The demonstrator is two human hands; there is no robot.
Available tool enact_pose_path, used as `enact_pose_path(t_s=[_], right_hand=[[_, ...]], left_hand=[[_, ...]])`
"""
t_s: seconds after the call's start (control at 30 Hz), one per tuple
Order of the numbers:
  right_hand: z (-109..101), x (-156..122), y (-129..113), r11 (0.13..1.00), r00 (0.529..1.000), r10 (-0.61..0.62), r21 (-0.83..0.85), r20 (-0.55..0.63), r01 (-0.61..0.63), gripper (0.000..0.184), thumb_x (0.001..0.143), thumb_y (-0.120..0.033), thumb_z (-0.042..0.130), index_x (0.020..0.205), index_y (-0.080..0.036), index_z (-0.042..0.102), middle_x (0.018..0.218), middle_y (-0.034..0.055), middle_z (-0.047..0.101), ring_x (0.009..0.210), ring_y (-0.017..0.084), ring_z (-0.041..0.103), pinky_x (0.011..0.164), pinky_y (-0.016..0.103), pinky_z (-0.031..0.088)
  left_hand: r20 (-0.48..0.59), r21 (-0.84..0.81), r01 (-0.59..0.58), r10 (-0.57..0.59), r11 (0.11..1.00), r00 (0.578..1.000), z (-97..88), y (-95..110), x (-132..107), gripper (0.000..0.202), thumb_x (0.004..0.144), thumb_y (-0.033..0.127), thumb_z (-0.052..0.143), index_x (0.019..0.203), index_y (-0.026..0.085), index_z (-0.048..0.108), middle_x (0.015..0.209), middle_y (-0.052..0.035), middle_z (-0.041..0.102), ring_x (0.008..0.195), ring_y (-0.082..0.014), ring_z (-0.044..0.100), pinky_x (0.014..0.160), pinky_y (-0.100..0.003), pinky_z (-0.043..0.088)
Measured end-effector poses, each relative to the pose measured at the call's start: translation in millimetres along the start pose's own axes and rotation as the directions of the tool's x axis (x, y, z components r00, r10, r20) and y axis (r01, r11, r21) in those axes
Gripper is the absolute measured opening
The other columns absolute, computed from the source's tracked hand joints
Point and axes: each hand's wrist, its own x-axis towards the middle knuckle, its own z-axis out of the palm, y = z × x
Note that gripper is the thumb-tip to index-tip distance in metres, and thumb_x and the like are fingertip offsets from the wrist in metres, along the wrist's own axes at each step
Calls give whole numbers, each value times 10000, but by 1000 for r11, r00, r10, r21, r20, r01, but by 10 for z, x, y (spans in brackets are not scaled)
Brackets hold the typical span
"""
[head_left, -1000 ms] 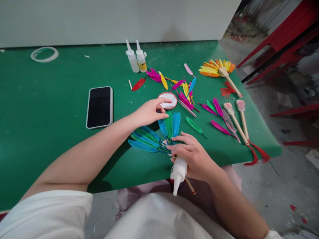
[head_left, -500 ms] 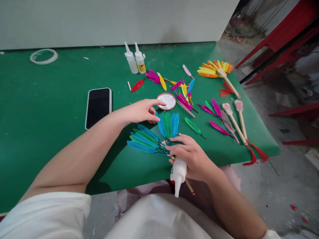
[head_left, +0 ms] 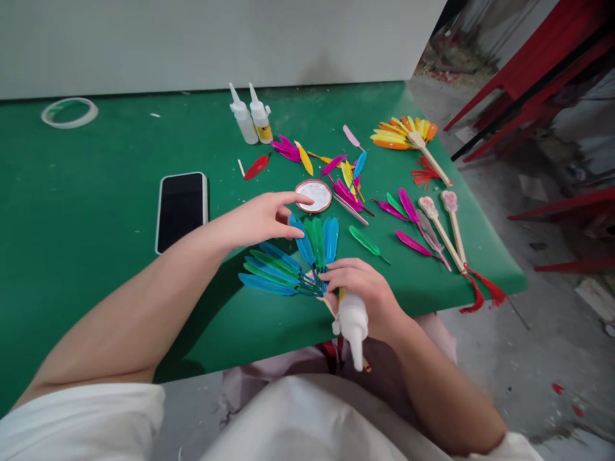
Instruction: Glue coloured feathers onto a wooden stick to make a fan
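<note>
My left hand (head_left: 263, 221) is open, its index finger stretched over the edge of a small round white lid (head_left: 314, 197). Its thumb lies at the tip of a blue feather (head_left: 303, 242); whether it presses on it I cannot tell. Blue and green feathers (head_left: 271, 269) fan out from a wooden stick, whose head is mostly covered. Closed around a white glue bottle (head_left: 353, 314), my right hand (head_left: 362, 291) keeps the nozzle pointing down toward me. Its fingertips touch the feather quills at the base of the fan.
Two glue bottles (head_left: 250, 118) stand behind loose pink, yellow and red feathers. Tweezers (head_left: 350, 210) lie beside the lid. On the right are a yellow-orange feather fan (head_left: 406, 136) and two tasselled sticks (head_left: 444, 230). A phone (head_left: 181, 211) and tape roll (head_left: 70, 113) lie left.
The view has shifted slightly, moving the table's things left in the picture. In my right hand the glue bottle's nozzle has swung to the right. My left hand stays near the lid and feather.
</note>
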Motion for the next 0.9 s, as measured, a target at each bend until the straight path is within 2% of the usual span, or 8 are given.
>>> enact_pose_path(t_s=[0.17,0.27,0.33,0.37,0.43,0.6,0.67,0.9], right_hand=[[-157,29,47,920,897,356,-66,-263,-385,155,753,-322,642,813,-232,531,701,-25,624,578,123,576,532,230,449],[-312,22,104,830,819,519,-85,-246,-551,403,654,-508,695,882,-225,520,706,-24,613,559,136,565,488,228,419],[-394,-2,141,828,820,545,-41,-176,-559,475,684,-606,621,940,-219,519,678,-24,591,528,135,542,474,234,409],[-426,-13,155,833,825,547,-2,-146,-553,470,733,-630,551,953,-216,521,657,-24,576,513,131,529,467,235,406],[-475,-20,166,835,826,550,67,-123,-546,438,818,-622,431,924,-210,537,616,-24,545,501,126,515,460,235,408],[-588,79,102,799,762,594,73,-258,-597,319,747,-506,628,873,-214,596,645,-26,562,488,105,520,433,226,420],[-629,120,60,808,744,586,157,-322,-568,322,725,-450,674,942,-233,577,629,-39,556,440,91,487,390,219,407],[-608,100,9,828,719,529,460,-451,-321,299,631,-319,759,865,-230,595,614,-45,504,455,81,463,384,226,379]], left_hand=[[-353,197,-164,226,967,908,69,226,-449,159,771,349,654,869,234,702,756,23,687,621,-115,595,569,-227,441],[-418,411,-424,580,807,699,229,259,-761,114,837,230,588,890,248,687,847,27,711,748,-104,643,710,-195,504],[-396,516,-522,729,679,558,370,189,-891,235,835,138,563,1013,261,654,950,12,715,816,-102,659,764,-165,514],[-267,543,-599,797,589,541,445,134,-918,304,849,138,532,1121,249,608,1053,-20,697,906,-124,659,813,-179,519],[-216,523,-666,838,532,501,587,12,-899,365,892,113,421,1232,205,516,1137,-85,661,1046,-146,625,870,-216,523],[-170,514,-797,948,318,269,773,-143,-668,209,878,83,430,1043,80,560,1071,-200,663,1108,-207,591,876,-275,549],[-152,546,-789,960,281,237,772,-138,-614,134,850,72,486,934,67,591,1024,-207,678,1056,-220,622,882,-281,549],[-57,673,-703,964,231,261,785,-127,-556,78,818,106,571,860,103,636,938,-114,719,870,-183,685,785,-271,583]])
